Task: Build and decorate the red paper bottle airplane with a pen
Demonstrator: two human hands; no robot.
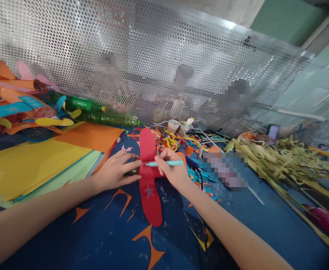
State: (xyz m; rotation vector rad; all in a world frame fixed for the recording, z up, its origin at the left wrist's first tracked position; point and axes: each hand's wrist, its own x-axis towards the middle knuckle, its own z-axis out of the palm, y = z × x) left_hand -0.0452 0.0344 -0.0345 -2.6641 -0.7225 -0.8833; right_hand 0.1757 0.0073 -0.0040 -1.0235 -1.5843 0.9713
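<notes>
In the head view a red paper plane shape [151,204] lies on the blue table, its long rounded wing running front to back with a small silver star [149,191] on the near half. A dark, shiny rounded body, seemingly a plastic bottle [132,172], sticks out at its left. My left hand [120,169] grips this bottle, fingertips at the edge of the red paper. Between the fingers of my right hand [172,167] is a light-blue marker pen [164,163], its tip at the red middle part. The right palm hides some of the red body.
Coloured paper sheets [41,165] and finished bottle planes [35,108] are at the left. Green bottles [97,112] lie behind. Paper scraps [150,243] litter the table. Dried husks [282,157] spread at the right. Beyond a perforated metal screen [153,48] are blurred people.
</notes>
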